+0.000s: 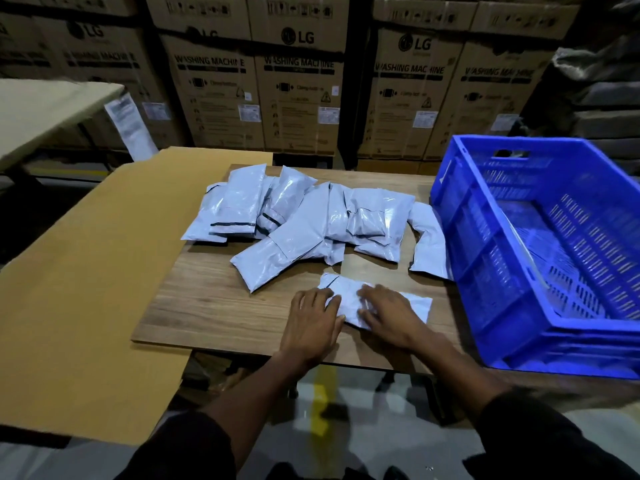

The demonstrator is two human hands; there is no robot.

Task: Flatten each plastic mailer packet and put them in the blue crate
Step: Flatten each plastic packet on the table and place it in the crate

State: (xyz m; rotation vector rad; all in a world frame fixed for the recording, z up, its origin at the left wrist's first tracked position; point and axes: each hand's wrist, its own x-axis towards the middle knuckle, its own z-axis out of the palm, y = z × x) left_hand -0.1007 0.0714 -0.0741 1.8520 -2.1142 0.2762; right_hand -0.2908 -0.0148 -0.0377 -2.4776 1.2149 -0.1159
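Both hands lie flat on one white plastic mailer packet (349, 303) at the near edge of the wooden tabletop (214, 306): left hand (313, 320) and right hand (389, 315), fingers straight and slightly spread, pressing down. Just beyond, a heap of white mailer packets (298, 216). The blue perforated plastic crate (540, 251) stands at right, a tan cardboard sheet (86, 271) at left, stacked brown cartons (298, 81) behind.

Left hand (313, 322) and right hand (389, 315) side by side, palms down, fingers extended.

one blue crate (485, 237), two hands, roughly eight mailer packets (287, 247)
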